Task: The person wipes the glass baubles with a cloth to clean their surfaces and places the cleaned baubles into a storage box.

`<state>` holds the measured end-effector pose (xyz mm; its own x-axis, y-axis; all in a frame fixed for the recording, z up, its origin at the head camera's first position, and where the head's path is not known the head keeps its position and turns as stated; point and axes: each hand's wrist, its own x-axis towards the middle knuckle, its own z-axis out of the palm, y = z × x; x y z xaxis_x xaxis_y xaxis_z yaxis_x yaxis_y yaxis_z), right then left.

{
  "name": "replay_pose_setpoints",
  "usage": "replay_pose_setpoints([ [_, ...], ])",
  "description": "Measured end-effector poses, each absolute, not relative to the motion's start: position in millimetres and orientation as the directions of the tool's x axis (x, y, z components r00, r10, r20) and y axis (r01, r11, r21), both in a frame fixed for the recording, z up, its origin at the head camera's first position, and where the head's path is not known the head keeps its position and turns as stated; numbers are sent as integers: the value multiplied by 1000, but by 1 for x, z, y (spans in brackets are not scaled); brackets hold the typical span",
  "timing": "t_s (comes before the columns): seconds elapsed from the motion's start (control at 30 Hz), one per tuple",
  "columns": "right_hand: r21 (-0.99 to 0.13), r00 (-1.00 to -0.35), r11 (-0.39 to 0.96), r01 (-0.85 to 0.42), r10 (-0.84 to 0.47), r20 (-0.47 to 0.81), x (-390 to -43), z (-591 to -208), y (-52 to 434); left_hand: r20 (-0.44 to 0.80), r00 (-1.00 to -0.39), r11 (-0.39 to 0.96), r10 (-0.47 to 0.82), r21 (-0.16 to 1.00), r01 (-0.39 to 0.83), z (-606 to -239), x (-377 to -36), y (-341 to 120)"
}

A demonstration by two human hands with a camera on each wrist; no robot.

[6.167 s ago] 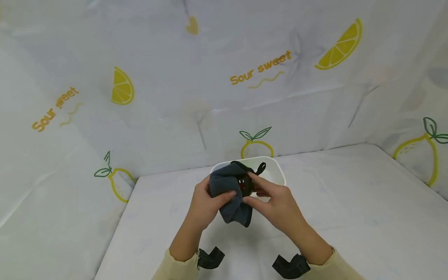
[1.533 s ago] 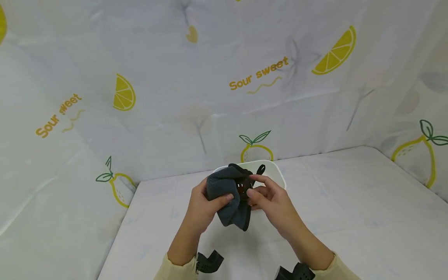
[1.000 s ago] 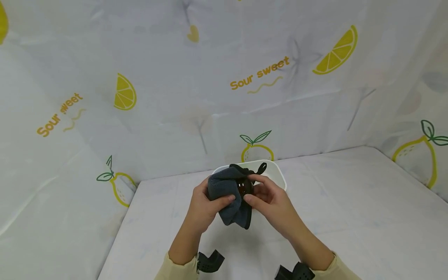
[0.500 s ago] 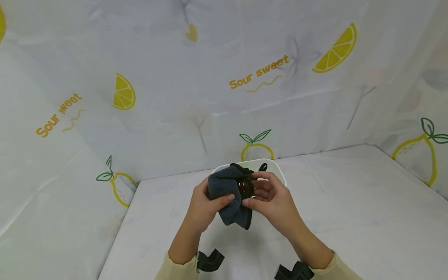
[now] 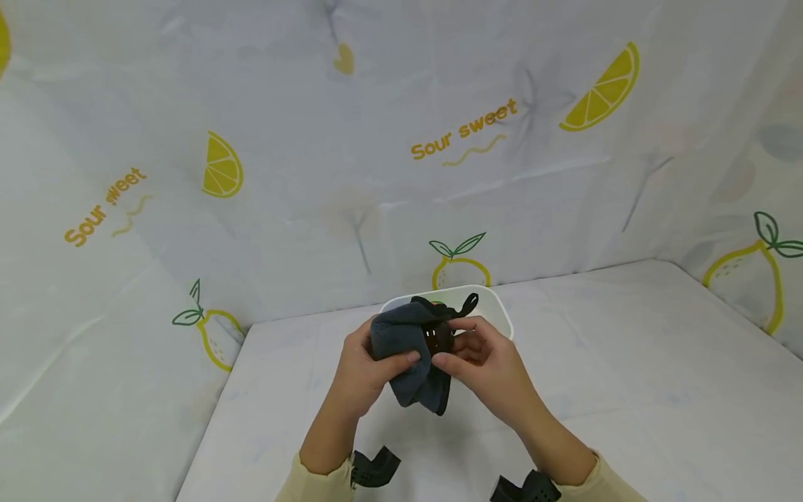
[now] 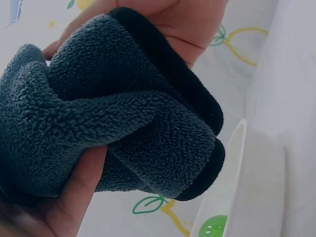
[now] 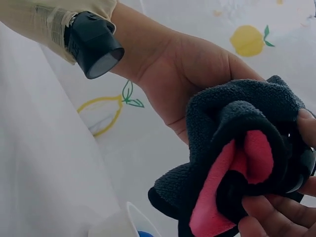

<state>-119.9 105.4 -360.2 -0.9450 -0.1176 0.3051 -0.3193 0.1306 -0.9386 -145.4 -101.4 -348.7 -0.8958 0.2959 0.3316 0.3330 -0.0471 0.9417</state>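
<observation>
A dark blue-grey fleecy cloth with black edging and a hanging loop is bunched in my left hand, thumb pressed on its near side. Its pink inner side shows in the right wrist view. Nestled in the folds is a dark, glossy ball, partly covered by the cloth. My right hand holds the ball's exposed side between thumb and fingers. Both hands are raised in front of a white basin. The left wrist view shows mostly the cloth, with the ball hidden.
Inside the basin, a green round thing and a blue one are partly visible. The basin stands at the back of the white-covered table, near a lemon-printed curtain.
My right fingers have shifted and regripped on the ball, lifting slightly off half a second ago. The ball's reddish sheen has turned darker. My left hand keeps its hold on the cloth.
</observation>
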Motion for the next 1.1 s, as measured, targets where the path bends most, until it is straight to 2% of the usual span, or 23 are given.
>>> replay_pose_setpoints([
  [0.23, -783, -851, 345, -517, -110, 513, -119, -364, 103, 330, -895, -45, 300, 942, 332, -346, -144, -101],
  [0.4, -723, -815, 405, -560, -110, 569, -119, -363, 104, 335, -887, -64, 318, 941, 333, -347, -145, -102],
  [0.53, -748, -843, 414, -519, -103, 528, -119, -363, 105, 324, -883, -64, 340, 945, 322, -349, -145, -104],
  [0.77, -885, -947, 337, -322, -101, 306, -119, -361, 106, 342, -863, -91, 371, 938, 333, -352, -144, -102],
  [1.1, -914, -963, 308, -263, -142, 229, -119, -358, 107, 355, -867, -96, 349, 934, 344, -351, -144, -100],
])
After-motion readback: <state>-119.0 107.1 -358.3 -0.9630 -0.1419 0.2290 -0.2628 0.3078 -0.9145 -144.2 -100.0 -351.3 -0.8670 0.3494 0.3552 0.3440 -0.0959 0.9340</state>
